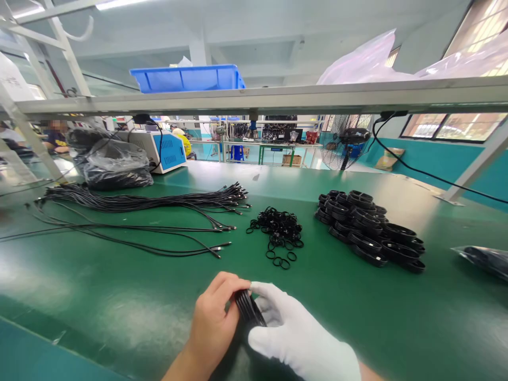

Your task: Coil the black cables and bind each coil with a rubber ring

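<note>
A coiled black cable (pixel 249 308) is held between my two hands above the front of the green table. My bare left hand (pixel 218 312) closes on the coil's left and upper end. From the right, my white-gloved right hand (pixel 288 328) grips it with the thumb in front and the fingers behind. Beyond my hands lies a pile of small black rubber rings (pixel 280 227). Straight black cables (pixel 146 201) with metal plugs stretch out in a bundle at the left, several loose ones in front. Coiled cables (pixel 365 225) are heaped at the right.
A clear bag of black items (pixel 115 161) and a blue-and-white machine (pixel 159 151) stand at the back left. A plastic bag (pixel 486 260) lies at the right edge. Overhead runs a shelf (pixel 278 98) with a blue bin (pixel 188 79). A black cord (pixel 420 172) hangs at the right.
</note>
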A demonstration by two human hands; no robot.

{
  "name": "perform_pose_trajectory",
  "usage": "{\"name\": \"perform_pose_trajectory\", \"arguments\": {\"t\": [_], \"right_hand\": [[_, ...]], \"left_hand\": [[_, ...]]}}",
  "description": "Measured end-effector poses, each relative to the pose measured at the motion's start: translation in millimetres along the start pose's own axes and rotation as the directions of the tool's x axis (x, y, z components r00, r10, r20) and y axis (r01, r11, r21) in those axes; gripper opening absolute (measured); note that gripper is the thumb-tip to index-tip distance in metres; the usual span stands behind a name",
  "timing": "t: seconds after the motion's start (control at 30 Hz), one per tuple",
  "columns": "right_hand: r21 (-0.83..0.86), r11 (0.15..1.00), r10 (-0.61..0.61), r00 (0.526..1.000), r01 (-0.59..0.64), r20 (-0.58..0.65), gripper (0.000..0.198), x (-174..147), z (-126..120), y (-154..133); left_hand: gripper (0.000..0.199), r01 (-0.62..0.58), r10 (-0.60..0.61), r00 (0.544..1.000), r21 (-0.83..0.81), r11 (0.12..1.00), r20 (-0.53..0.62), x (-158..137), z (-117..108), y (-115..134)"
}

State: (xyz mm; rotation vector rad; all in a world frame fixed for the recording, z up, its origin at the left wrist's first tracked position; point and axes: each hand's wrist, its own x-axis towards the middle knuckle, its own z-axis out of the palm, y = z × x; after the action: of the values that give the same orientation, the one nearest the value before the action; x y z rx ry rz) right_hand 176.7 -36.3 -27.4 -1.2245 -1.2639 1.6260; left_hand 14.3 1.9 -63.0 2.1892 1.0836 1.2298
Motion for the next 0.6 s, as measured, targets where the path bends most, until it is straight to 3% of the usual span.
{"name": "perform_pose_trajectory", "arguments": {"t": [0.1,0.17,0.27,0.4,0.5,0.6], "right_hand": [[-0.293,0.956,-0.075,0.974,0.010,-0.214,0.063,1.3,3.0,0.8],[-0.524,0.851,-0.180,0.923,-0.027,-0.340,0.066,2.0,-1.5,3.0],[-0.725,0.686,-0.253,0.913,-0.065,-0.321,0.067,3.3,-9.5,8.2],[-0.795,0.584,-0.117,0.952,-0.163,-0.282,0.066,4.1,-14.2,9.4],[-0.756,0.627,-0.024,0.965,-0.188,-0.260,0.073,3.5,-16.2,5.1],[-0.724,0.659,-0.009,0.959,-0.206,-0.282,0.074,3.7,-17.3,2.8]], "left_hand": [[0.042,0.068,-0.069,0.995,0.011,0.998,0.077,0.4,0.0,-0.6],[0.044,0.151,-0.153,0.984,0.038,0.988,0.086,1.8,-0.5,-1.7],[0.031,0.238,-0.245,0.968,0.092,0.967,0.062,4.0,-2.2,-4.9],[0.021,0.277,-0.284,0.958,0.116,0.954,0.044,5.6,-4.9,-8.3],[0.020,0.304,-0.308,0.951,0.116,0.946,0.024,6.2,-6.5,-8.5],[0.019,0.328,-0.333,0.942,0.121,0.937,0.025,6.9,-7.1,-7.8]]}}
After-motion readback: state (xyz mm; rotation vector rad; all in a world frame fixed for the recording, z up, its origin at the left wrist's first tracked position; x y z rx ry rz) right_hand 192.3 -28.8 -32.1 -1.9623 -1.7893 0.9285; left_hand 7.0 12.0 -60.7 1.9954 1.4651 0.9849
